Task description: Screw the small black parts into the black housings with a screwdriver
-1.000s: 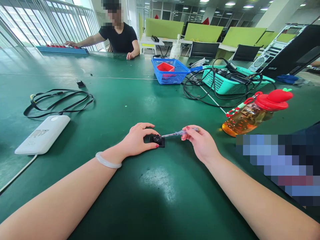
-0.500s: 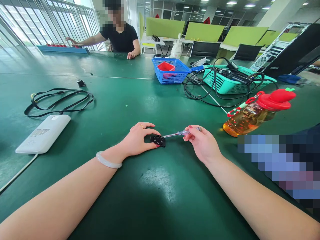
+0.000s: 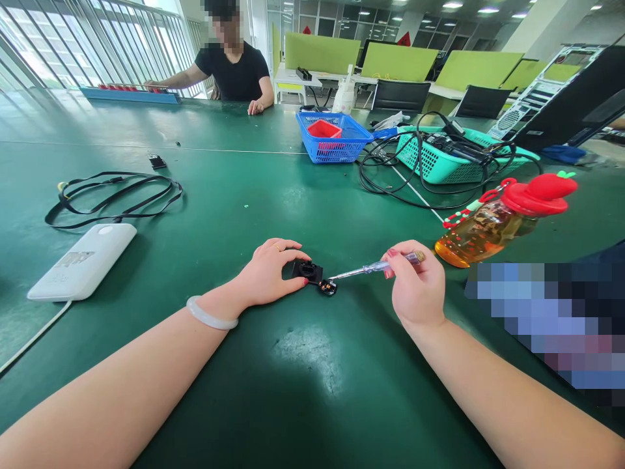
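On the green table, my left hand (image 3: 270, 273) is closed around a small black block-like part (image 3: 308, 270), thumb at its near side and fingers at the far side. Just right of the block lies a smaller black piece with metal bits (image 3: 327, 287), beside or touching the block's near right corner. My right hand (image 3: 416, 280) grips a screwdriver (image 3: 374, 267) with a clear handle. The screwdriver points left, its tip at the smaller piece; whether they touch I cannot tell.
At left lie a white power bank (image 3: 83, 262) and a looped black cable (image 3: 114, 200). A blue basket (image 3: 336, 153) and a teal basket with cables (image 3: 434, 170) stand at the back. A red-lidded bottle (image 3: 488, 231) is to the right. A person (image 3: 239, 71) sits opposite.
The smaller piece has come away from the block's top to its right. My right hand has drawn back to the right with the screwdriver. My left hand has stayed in place.
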Motion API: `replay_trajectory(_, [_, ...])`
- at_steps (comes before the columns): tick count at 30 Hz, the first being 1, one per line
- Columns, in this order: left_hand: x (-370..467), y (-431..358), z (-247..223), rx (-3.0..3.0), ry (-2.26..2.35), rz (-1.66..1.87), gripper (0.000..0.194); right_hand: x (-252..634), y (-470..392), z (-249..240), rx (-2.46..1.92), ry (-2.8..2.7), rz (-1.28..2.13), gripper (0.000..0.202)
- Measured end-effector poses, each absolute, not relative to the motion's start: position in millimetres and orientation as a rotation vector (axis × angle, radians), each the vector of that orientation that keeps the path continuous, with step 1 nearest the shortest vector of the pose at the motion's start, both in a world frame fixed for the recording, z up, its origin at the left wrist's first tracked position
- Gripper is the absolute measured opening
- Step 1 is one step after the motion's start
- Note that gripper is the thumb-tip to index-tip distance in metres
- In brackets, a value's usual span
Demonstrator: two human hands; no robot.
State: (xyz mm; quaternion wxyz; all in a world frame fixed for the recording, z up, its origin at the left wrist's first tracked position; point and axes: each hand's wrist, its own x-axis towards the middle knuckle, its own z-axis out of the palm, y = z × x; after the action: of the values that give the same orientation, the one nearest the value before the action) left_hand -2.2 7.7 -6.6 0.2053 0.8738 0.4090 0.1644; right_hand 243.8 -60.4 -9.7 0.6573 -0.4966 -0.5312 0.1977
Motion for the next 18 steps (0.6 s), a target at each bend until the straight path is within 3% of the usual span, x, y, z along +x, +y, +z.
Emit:
replay_trajectory(10, [-3.2, 9.8, -10.1, 2.445, 1.119, 0.494, 0.040, 229.8, -75.5, 7.3, -0.988, -1.855, 0.098, 0.009])
replay_trajectory(18, [-3.1, 10.7, -9.6, 2.438, 1.131, 0.486, 0.036, 226.5, -77.8, 8.9, -0.944, -2.062, 0.169, 0.005])
